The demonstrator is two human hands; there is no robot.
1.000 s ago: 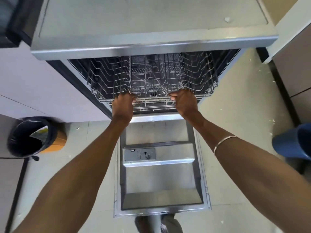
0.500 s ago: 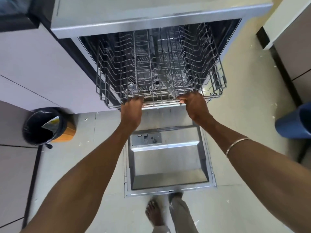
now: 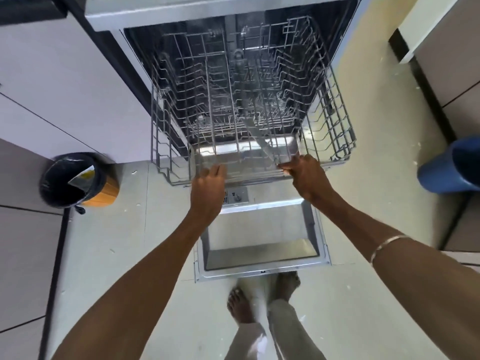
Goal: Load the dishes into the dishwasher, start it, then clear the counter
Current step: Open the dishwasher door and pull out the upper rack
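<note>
Both hands are at the front rail of the rack [image 3: 249, 105], which stands drawn out of the dishwasher [image 3: 161, 11] over the lowered door [image 3: 262, 245]. My right hand [image 3: 306, 178] grips the rail near its right end, fingers curled round the wire. My left hand [image 3: 209, 188] is blurred; its fingers look loosely bent at the rail, and I cannot tell whether they hold it or only touch it.

I see no dishes in the rack. Through its wires I can see a spray arm [image 3: 252, 120] running diagonally below and the tub's lit front edge. The door lies flat and open, its detergent cup [image 3: 237, 195] just under my left wrist.

On the floor [image 3: 363, 162] to the left stands a bin [image 3: 75, 180] with a black liner and a wooden side, a scrap of paper in it, beside the white cabinet [image 3: 65, 81]. At the right edge sits a blue tub [image 3: 452, 167], partly cut off. A thin bangle [image 3: 389, 245] circles my right forearm. My bare feet [image 3: 241, 305] stand just before the door's near edge.
</note>
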